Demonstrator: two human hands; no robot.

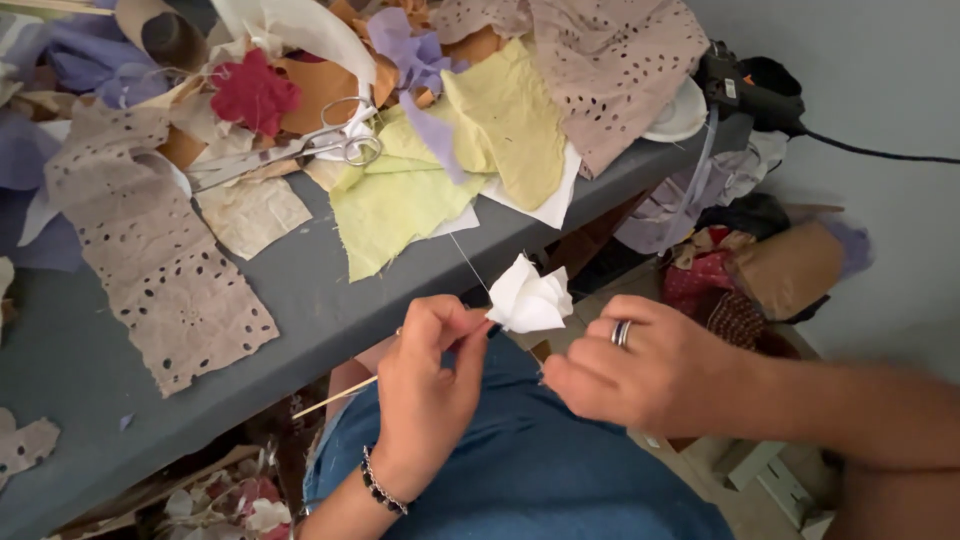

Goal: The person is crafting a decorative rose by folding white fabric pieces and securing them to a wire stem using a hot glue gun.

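Between both hands (520,375), white fabric flower (528,297)

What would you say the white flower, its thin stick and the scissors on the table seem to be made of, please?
White flower: likely thin fabric, possibly paper; matte, soft folded petals.
Stick, held in the left hand: probably wood or bamboo; pale tan, straight, dull.
Scissors: metal; silvery and shiny.

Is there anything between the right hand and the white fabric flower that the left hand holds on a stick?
Nothing visible. The right hand sits just beside the white fabric flower, with only open air between them. The left hand pinches the stick below the flower, on the other side.
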